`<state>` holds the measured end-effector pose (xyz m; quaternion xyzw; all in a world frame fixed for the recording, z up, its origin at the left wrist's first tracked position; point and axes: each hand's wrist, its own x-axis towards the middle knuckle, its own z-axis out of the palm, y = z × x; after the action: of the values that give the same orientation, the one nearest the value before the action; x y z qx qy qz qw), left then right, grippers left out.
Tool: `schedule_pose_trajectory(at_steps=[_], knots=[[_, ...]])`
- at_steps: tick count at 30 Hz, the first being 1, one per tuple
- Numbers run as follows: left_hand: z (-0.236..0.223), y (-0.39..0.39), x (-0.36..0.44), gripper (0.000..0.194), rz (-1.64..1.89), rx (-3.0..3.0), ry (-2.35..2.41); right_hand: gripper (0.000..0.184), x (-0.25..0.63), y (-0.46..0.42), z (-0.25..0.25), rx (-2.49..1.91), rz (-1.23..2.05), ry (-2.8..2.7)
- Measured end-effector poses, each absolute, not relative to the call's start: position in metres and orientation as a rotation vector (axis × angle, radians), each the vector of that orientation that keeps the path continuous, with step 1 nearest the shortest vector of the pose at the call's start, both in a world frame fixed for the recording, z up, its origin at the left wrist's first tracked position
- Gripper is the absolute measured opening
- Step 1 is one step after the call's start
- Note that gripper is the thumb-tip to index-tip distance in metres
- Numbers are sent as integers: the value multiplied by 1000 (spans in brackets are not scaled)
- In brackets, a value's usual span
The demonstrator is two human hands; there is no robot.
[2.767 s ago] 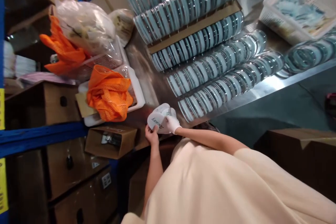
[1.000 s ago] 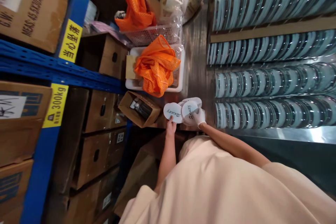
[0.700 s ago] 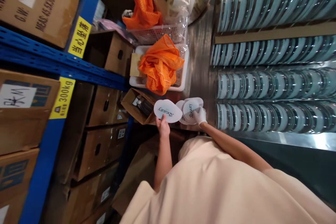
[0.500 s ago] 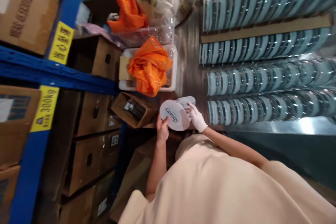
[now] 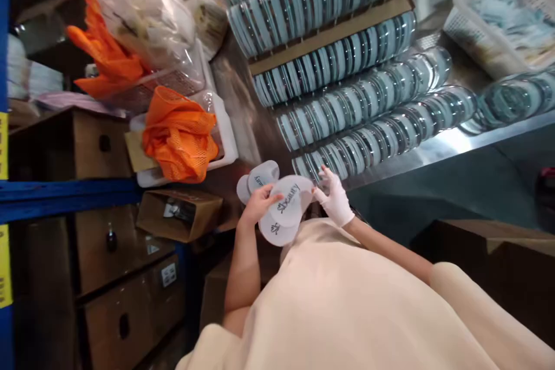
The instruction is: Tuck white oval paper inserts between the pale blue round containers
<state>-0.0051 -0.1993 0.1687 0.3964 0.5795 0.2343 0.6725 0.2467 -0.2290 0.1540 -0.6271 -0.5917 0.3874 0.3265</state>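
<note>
My bare left hand (image 5: 256, 206) is closed on two white oval cards (image 5: 286, 208) printed with the word "Beauty", held fanned just in front of my body. My right hand (image 5: 336, 203), in a white glove, is beside them with its fingers spread and its thumb tip at the upper card's right edge. A small stack of the same cards (image 5: 259, 176) lies on the steel table (image 5: 451, 141) just beyond my left hand.
Long rows of round blue discs in clear cases (image 5: 355, 110) cover the table. A white tray with orange mesh bags (image 5: 180, 136) stands to the left, with an open cardboard box (image 5: 180, 214) below it. Blue shelving (image 5: 65, 196) holds cartons. A white basket (image 5: 503, 8) sits far right.
My left hand drew a card off the stack and brought it in over a second card near my body. My right hand left the stack and opened beside the cards. The view swung right.
</note>
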Motion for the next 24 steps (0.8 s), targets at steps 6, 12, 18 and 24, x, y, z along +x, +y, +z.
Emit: schedule_pose_trajectory(at_steps=[6, 12, 18, 24], knots=[[188, -212, 56, 44, 14, 1216, 1026, 25, 309, -229, 202, -1492, 1025, -2568], [192, -222, 85, 47, -100, 1364, 965, 30, 333, -240, 201, -1691, 1197, -2548], [186, -236, 42, 67, 35, 1160, 921, 24, 397, -263, 173, -1758, 1026, -1896], [149, -234, 5, 67, 535, 746, 1283, 33, 380, -263, 166, -1916, 582, -1446]])
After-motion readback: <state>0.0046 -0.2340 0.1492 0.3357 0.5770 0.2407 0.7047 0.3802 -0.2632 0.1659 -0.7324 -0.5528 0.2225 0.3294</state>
